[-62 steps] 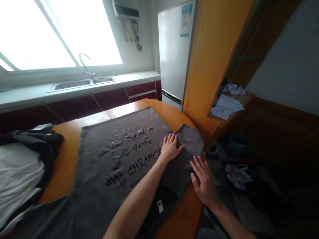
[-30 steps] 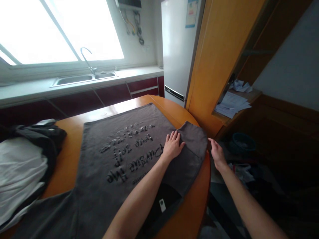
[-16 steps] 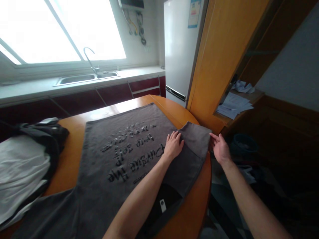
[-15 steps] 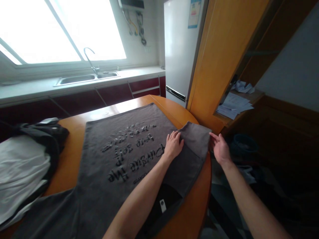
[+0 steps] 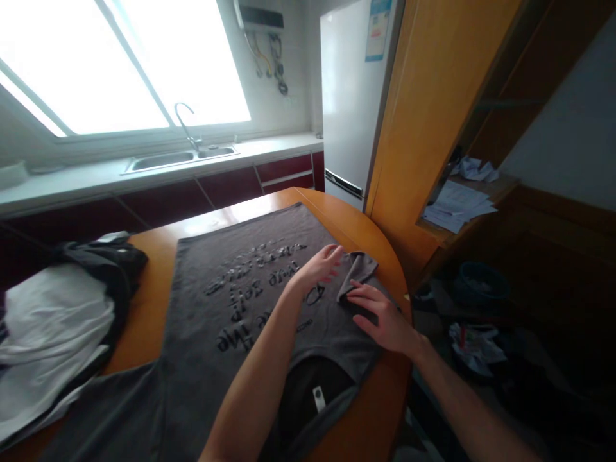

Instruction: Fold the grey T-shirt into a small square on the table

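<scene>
A dark grey T-shirt (image 5: 202, 346) with black lettering lies spread over the wooden table, its neckline and white label towards me. The sleeve on the right is turned inward, and this folded sleeve (image 5: 360, 269) rests on the shirt's body. My right hand (image 5: 382, 317) lies on the fold with fingers stretched out. Just left of the fold is my left hand (image 5: 321, 264), its fingers extended over the printed front; whether it touches the cloth I cannot tell. My left forearm covers part of the lettering.
Beside the shirt, a pile of white and black clothes (image 5: 62, 314) sits on the wooden table (image 5: 385, 256). Behind are a counter with a sink (image 5: 163, 160) and a fridge (image 5: 351, 96). Papers (image 5: 455, 202) lie on a shelf at right, above a blue basket (image 5: 481, 282).
The right sleeve, stretched out before with my right hand pinching its end, is now folded inward. My right hand has moved left and lies flat; my left hand has shifted slightly left.
</scene>
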A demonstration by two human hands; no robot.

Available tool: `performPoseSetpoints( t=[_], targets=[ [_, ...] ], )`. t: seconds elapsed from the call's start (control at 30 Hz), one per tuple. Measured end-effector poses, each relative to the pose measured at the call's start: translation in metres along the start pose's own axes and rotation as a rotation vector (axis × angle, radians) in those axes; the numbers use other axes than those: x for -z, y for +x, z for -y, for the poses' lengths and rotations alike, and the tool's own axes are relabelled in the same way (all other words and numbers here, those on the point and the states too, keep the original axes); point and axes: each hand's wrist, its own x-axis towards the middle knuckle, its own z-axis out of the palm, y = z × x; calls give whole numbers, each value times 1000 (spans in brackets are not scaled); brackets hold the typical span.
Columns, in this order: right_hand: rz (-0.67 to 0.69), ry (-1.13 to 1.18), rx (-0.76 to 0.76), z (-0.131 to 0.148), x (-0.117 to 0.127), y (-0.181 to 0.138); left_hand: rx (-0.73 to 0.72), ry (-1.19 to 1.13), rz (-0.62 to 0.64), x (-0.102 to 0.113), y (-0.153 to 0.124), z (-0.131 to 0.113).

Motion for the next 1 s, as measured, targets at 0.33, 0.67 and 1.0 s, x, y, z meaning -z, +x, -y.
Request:
performPoseSetpoints(
  t=[0.33, 0.67, 1.0],
  targets=[
    [-603, -105, -302, -26, -10, -21, -437, 868, -149, -64, 1, 23],
    [-582, -265, -343, -48, -25, -48, -298, 955, -157, -84, -4, 19],
    [-547, -301, -339, -50, -25, -48, -161, 448, -454, -29, 0, 28]
  ],
)
